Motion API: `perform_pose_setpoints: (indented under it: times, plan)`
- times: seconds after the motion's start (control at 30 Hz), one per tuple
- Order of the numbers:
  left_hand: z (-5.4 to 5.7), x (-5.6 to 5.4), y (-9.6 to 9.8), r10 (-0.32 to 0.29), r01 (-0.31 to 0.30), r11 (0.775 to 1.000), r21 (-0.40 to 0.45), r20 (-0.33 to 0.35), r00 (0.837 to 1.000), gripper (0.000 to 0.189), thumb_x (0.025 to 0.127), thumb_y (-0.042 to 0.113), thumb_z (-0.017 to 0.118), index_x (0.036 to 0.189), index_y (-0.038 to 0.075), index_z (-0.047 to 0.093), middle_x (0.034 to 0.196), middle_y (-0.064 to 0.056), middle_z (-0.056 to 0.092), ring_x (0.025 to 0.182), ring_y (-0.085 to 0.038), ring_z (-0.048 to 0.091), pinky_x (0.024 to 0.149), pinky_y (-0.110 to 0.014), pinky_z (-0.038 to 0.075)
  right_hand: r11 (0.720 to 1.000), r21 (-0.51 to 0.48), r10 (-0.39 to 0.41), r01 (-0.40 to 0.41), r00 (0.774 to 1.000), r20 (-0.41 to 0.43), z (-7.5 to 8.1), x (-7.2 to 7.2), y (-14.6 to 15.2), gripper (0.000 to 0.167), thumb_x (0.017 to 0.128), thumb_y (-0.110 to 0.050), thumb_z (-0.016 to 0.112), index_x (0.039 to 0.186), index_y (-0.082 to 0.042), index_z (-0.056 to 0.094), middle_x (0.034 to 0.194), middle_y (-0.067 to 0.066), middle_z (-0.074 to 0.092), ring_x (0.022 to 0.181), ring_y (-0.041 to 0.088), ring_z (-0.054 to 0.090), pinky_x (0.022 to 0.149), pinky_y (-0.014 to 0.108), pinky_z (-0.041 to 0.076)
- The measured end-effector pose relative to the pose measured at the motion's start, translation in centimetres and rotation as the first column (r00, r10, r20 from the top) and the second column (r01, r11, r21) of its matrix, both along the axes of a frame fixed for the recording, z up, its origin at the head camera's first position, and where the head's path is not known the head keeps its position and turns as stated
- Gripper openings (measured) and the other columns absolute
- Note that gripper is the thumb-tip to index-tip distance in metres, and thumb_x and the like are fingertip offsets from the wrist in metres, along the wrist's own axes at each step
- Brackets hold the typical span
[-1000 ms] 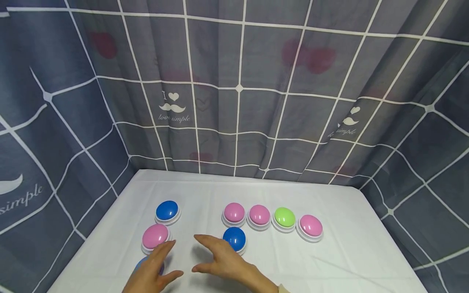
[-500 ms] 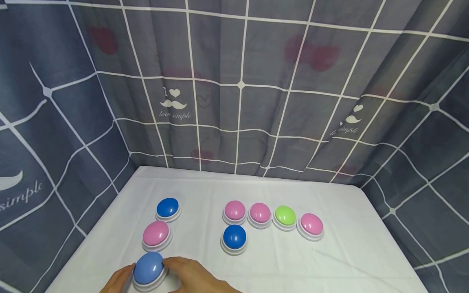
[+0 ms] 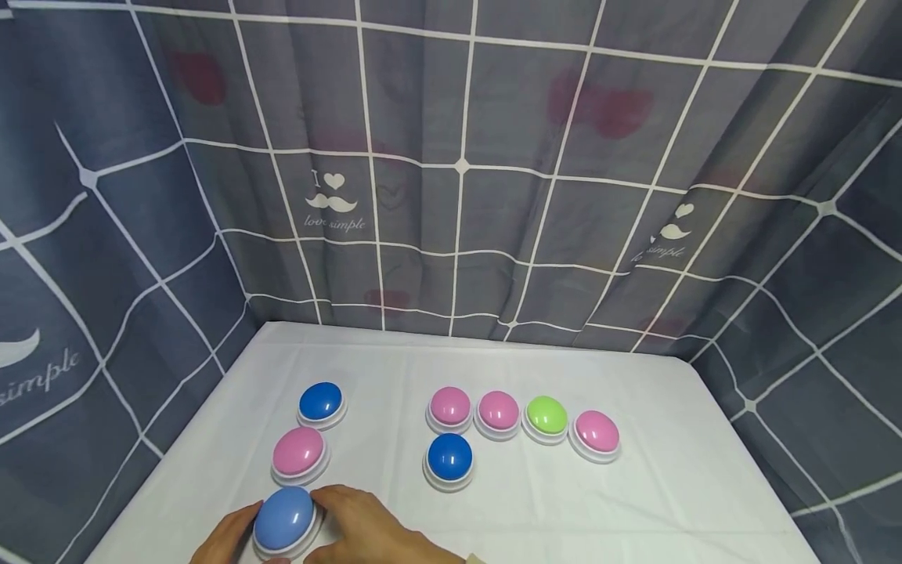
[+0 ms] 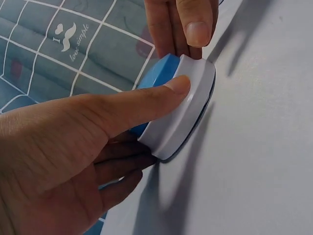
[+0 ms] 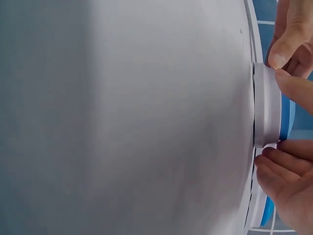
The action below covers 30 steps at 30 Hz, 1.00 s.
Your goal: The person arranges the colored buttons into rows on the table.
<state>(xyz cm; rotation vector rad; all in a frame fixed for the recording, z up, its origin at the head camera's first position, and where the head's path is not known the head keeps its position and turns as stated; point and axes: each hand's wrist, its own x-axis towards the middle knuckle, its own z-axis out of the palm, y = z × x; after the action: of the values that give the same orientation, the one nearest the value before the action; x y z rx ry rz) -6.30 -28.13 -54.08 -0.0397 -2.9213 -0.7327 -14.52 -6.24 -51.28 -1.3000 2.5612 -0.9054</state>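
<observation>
A light blue dome push button (image 3: 284,518) on a round white base stands at the table's front left, with a hand on either side of it. My left hand (image 3: 227,536) holds its left side; in the left wrist view the thumb (image 4: 178,85) lies along the white base and the other fingers reach behind. From the right, my right hand (image 3: 369,525) grips the same button. The right wrist view has the right thumb (image 5: 293,88) at one side of the base and the right fingers (image 5: 279,169) at the opposite side. Part of each palm is hidden.
Behind the held button stand a pink button (image 3: 299,453) and a dark blue button (image 3: 320,402). Farther right, a row has two pink buttons (image 3: 449,407), a green button (image 3: 546,416) and another pink one, with a blue button (image 3: 449,458) before it. Grid-patterned curtains (image 3: 423,204) surround the white table (image 3: 599,517).
A second ago both hands hovered apart, the left overlapping the light blue button. They have since come down and left onto its sides; over the last half second they barely moved.
</observation>
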Motion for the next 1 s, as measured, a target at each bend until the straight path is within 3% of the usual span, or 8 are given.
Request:
perform_pose_setpoints:
  times: [0.1, 0.23, 0.4, 0.6, 0.77, 0.93, 1.0]
  plan:
    - [0.1, -0.4, -0.2, 0.025, -0.029, 0.999, 0.036, 0.096, 0.995, 0.104, 0.071, 0.066, 0.077, 0.135, -0.010, 0.047, 0.128, -0.024, 0.054, 0.113, -0.047, 0.056, 0.090, -0.059, 0.050, 1.000, 0.012, -0.003, 0.003, 1.000, 0.015, -0.1, -0.1, -0.4, 0.067, 0.078, -0.033, 0.084, 0.137, -0.017, 0.057, 0.127, -0.012, 0.060, 0.113, -0.003, 0.053, 0.094, 0.014, 0.043]
    - [0.2, -0.9, -0.3, 0.037, -0.055, 0.996, 0.072, 0.223, 0.974, 0.104, 0.076, 0.071, 0.069, 0.139, -0.007, 0.043, 0.133, -0.023, 0.051, 0.120, -0.048, 0.052, 0.095, -0.060, 0.046, 0.999, 0.039, -0.031, 0.031, 0.999, 0.013, -0.1, -0.2, -0.8, 0.067, 0.079, -0.030, 0.084, 0.137, -0.017, 0.056, 0.127, -0.012, 0.060, 0.113, -0.003, 0.053, 0.095, 0.015, 0.043]
    - [0.3, -0.6, -0.3, 0.048, -0.060, 0.996, 0.061, 0.175, 0.983, 0.103, 0.073, 0.072, 0.070, 0.137, -0.007, 0.049, 0.131, -0.023, 0.054, 0.117, -0.050, 0.054, 0.092, -0.062, 0.048, 0.998, 0.041, -0.039, 0.039, 0.999, 0.009, 0.2, 0.1, -1.0, 0.064, 0.082, -0.031, 0.082, 0.138, -0.015, 0.056, 0.129, -0.010, 0.059, 0.116, -0.001, 0.053, 0.096, 0.015, 0.043]
    - [1.2, -1.2, 0.1, 0.052, -0.064, 0.997, 0.048, 0.220, 0.974, 0.102, 0.072, 0.069, 0.074, 0.136, -0.006, 0.050, 0.132, -0.025, 0.054, 0.120, -0.053, 0.050, 0.092, -0.063, 0.046, 0.999, 0.033, -0.041, 0.042, 0.998, -0.049, 0.2, 0.4, -0.3, 0.068, 0.081, -0.034, 0.082, 0.139, -0.013, 0.054, 0.132, -0.007, 0.058, 0.119, 0.001, 0.053, 0.097, 0.016, 0.043]
    - [2.2, -1.9, 1.5, 0.030, -0.051, 0.995, 0.083, 0.234, 0.972, 0.097, 0.070, 0.064, 0.079, 0.136, -0.002, 0.052, 0.131, -0.022, 0.056, 0.117, -0.051, 0.053, 0.091, -0.063, 0.047, 0.997, 0.019, -0.071, 0.071, 0.997, -0.003, 0.5, 0.4, 0.9, 0.067, 0.083, -0.036, 0.081, 0.140, -0.014, 0.053, 0.133, -0.007, 0.058, 0.118, 0.003, 0.054, 0.095, 0.019, 0.046]
    - [3.2, -2.6, 2.7, 0.001, -0.034, 0.989, 0.142, 0.231, 0.973, 0.093, 0.069, 0.056, 0.084, 0.137, 0.001, 0.052, 0.132, -0.019, 0.056, 0.120, -0.051, 0.052, 0.093, -0.065, 0.043, 0.993, 0.024, -0.108, 0.111, 0.987, -0.119, 0.4, 0.3, 2.1, 0.069, 0.084, -0.040, 0.079, 0.140, -0.010, 0.052, 0.134, -0.003, 0.058, 0.122, 0.008, 0.054, 0.099, 0.021, 0.044]
    - [3.4, -2.9, 3.2, 0.007, -0.039, 0.989, 0.145, 0.214, 0.977, 0.092, 0.069, 0.056, 0.084, 0.138, 0.003, 0.053, 0.132, -0.018, 0.057, 0.119, -0.050, 0.052, 0.093, -0.065, 0.043, 0.992, 0.016, -0.123, 0.126, 0.984, -0.127, 0.3, 0.2, 2.6, 0.070, 0.085, -0.041, 0.078, 0.141, -0.010, 0.051, 0.136, -0.002, 0.058, 0.123, 0.009, 0.053, 0.100, 0.022, 0.044]
